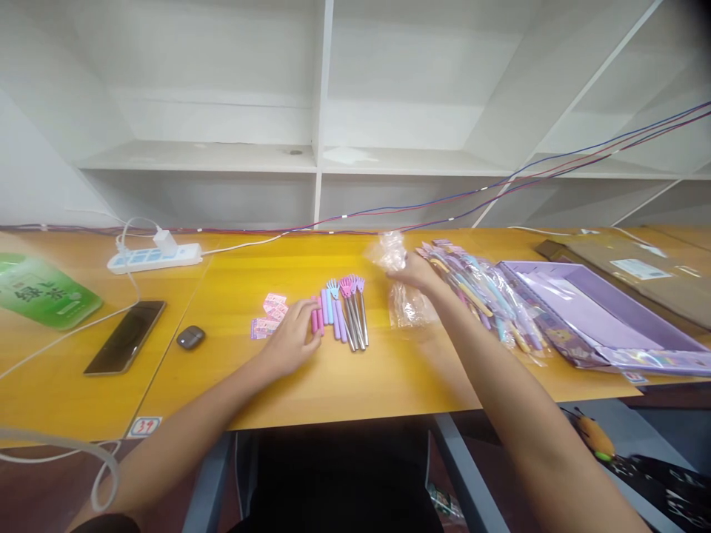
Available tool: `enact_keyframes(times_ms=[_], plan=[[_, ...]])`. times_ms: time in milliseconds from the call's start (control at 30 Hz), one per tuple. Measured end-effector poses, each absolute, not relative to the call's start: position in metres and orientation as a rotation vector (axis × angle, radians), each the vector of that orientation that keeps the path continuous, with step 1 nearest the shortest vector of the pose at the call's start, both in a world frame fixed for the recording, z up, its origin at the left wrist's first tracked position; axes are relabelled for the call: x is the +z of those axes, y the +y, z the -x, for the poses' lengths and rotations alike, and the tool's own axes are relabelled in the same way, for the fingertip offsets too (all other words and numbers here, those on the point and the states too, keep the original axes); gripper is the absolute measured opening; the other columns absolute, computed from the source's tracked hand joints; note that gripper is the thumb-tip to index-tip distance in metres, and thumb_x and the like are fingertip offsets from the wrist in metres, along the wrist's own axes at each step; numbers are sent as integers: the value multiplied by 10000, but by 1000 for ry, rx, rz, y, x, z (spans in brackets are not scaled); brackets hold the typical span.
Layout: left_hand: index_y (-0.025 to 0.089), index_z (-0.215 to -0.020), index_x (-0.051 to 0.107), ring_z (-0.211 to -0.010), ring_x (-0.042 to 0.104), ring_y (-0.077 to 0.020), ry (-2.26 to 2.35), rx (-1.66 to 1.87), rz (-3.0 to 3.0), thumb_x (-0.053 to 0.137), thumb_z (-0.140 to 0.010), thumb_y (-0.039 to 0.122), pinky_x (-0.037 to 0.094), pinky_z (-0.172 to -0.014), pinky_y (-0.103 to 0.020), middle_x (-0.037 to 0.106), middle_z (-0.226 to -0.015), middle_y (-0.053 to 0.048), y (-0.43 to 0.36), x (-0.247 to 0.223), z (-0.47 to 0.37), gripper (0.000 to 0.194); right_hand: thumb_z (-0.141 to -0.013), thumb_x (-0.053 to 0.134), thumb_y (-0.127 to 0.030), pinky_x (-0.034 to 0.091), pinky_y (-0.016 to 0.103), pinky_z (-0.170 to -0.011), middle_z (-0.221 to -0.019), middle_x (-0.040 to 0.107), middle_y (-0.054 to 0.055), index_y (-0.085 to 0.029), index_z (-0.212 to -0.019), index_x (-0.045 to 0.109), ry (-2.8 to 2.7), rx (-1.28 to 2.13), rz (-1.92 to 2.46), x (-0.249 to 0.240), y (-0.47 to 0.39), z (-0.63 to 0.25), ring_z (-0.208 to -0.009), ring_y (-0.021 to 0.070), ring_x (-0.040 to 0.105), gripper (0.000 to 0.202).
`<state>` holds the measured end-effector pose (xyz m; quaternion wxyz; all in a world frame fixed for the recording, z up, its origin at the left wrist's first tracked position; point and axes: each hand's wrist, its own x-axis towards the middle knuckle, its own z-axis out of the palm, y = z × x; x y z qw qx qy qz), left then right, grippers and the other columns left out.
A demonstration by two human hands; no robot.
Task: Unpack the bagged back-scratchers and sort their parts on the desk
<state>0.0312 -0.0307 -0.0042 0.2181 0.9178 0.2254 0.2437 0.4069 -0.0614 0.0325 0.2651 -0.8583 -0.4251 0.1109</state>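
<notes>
My left hand (289, 340) rests on the table with its thumb and fingers apart. Its fingertips are at the pink handles at the left end of a row of small back scratchers (355, 314), which have hand-shaped heads, metal rods and pastel handles. Beneath and beside that hand lie pink printed cards (273, 307). My right hand (414, 272) is closed on clear plastic bags (409, 305), which hang crumpled on both sides of its fingers. Just right of it, a pile of wrapped pastel back scratchers (483, 285) lies on the table, partly behind my forearm.
A purple tray (605, 303) stands at the right, before a flat cardboard box (633, 266). At the left are a phone (127, 337), a dark earbud case (191, 337), a power strip (155, 257) and a green package (47, 292). Cables (411, 207) run along the back.
</notes>
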Motion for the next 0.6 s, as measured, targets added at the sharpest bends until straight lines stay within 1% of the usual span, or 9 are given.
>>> enact_keyframes(times_ms=[67,133,233,333,400,467,533,600], plan=[[223,-1412,513,-1397,544,-296,612,771,-2448,554,-1014,282,431,-1224,-538,583,-1427,-139,-35,5,-36,405,-734,859,-386,538,324,-728,-954,757,105,-140,-1101,722,-1048,374,2042,48,-77,-406,-846,243,691,462],[232,-1409,524,-1363,571,-301,586,758,-2318,588,-1014,339,452,-1197,-549,602,-1419,-138,-41,15,-49,414,-682,896,-472,533,335,-696,-883,728,79,-160,-1044,709,-943,477,1750,59,-92,-399,-794,231,661,513],[239,-1450,514,-1371,588,-311,515,601,-1977,630,-1009,462,486,-1159,-536,611,-1468,-157,-49,29,-84,508,-602,937,-546,516,332,-670,-801,675,36,-194,-965,675,-853,545,1470,66,-109,-374,-765,215,626,569],[176,-1476,502,-1376,604,-325,464,440,-1654,681,-975,527,488,-1148,-509,621,-1467,-204,-53,33,-133,637,-615,932,-555,531,337,-727,-861,684,31,-195,-970,657,-790,463,1355,62,-117,-344,-814,211,642,575],[164,-1433,553,-1320,643,-334,417,347,-1550,809,-884,480,505,-1117,-503,646,-1430,-211,-54,30,-161,683,-641,921,-558,550,339,-765,-924,700,39,-190,-1005,647,-730,395,1347,56,-119,-330,-847,209,661,586],[152,-1362,610,-1222,692,-330,368,266,-1485,913,-781,385,529,-1072,-504,694,-1339,-199,-58,24,-181,695,-653,914,-584,571,332,-762,-962,701,42,-199,-1048,623,-654,373,1339,48,-120,-322,-855,203,673,624],[135,-1240,672,-1128,721,-309,350,246,-1421,947,-727,317,536,-1047,-497,739,-1221,-175,-63,18,-192,610,-665,901,-628,591,325,-747,-992,692,46,-214,-1095,595,-585,381,1315,39,-122,-322,-866,202,683,670],[140,-1170,705,-1090,729,-284,311,259,-1342,952,-712,280,527,-1055,-481,760,-1154,-146,-69,13,-197,539,-685,876,-668,607,329,-744,-1034,681,58,-223,-1166,572,-531,377,1342,28,-126,-324,-893,212,692,723]])
